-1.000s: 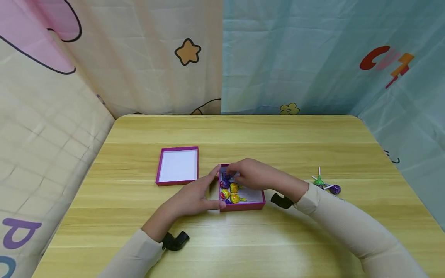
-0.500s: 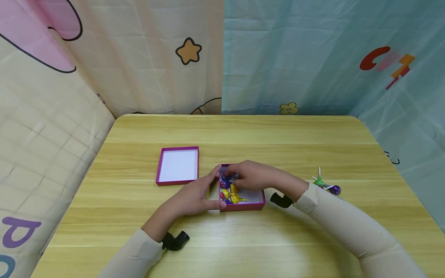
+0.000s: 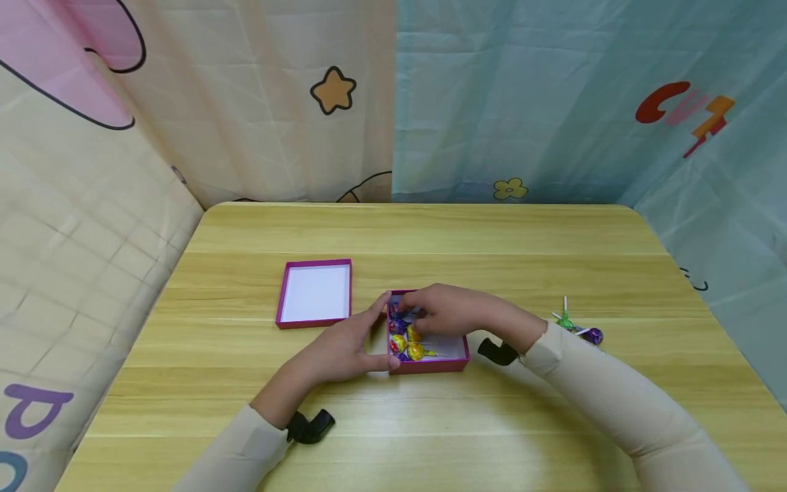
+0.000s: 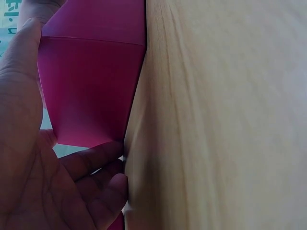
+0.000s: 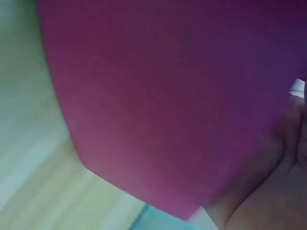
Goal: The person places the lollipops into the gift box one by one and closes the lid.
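The box, magenta outside and white inside, sits near the middle of the table, its long axis running near to far. Wrapped lollipops (purple, yellow and red) lie packed along its left side; the right part of its floor shows bare. The right hand hangs over the far left corner of the box, directly above the lollipops, fingers curled downward into them; whether they pinch one cannot be told, since the knuckles hide the tips. The right forearm crosses the box from the right, wrist raised over the right wall. The left hand lies against the outer left wall, fingers straight and pressed flat along it, thumb at the near corner; the left wrist view shows the palm alongside the magenta wall, fingertips at its lower edge on the table. The right hand is thus the one nearer the lollipops. The lid lies open side up just left and far of the box, apart from it. Two loose lollipops (green, purple) rest well to the right.
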Available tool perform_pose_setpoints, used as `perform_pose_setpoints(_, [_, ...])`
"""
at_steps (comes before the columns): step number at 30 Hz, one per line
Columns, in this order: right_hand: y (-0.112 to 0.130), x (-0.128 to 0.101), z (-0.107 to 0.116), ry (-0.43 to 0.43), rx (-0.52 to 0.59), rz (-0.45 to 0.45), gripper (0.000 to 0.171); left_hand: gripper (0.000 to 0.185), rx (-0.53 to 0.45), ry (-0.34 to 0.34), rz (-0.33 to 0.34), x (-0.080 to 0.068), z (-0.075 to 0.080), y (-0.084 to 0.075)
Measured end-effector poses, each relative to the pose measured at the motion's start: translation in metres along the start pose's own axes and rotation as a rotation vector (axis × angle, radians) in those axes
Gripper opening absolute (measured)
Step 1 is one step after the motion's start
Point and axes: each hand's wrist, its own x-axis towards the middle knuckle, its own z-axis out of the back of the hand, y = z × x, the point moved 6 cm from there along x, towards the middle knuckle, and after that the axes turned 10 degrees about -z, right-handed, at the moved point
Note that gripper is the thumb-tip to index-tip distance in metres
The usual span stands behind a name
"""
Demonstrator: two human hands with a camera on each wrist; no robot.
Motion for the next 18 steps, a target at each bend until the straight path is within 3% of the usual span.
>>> perform_pose_setpoints(7, [-0.007,-0.029,0.028,-0.087,0.103,0.077,0.035,0.109,-0.002,-0.004,0.007,0.001,0.000,0.000])
perform_pose_setpoints(18, [-0.061,-0.098,0.061,-0.223,0.172,-0.023,0.037,0.110,0.006,0.011,0.006,0.001,-0.001,0.000])
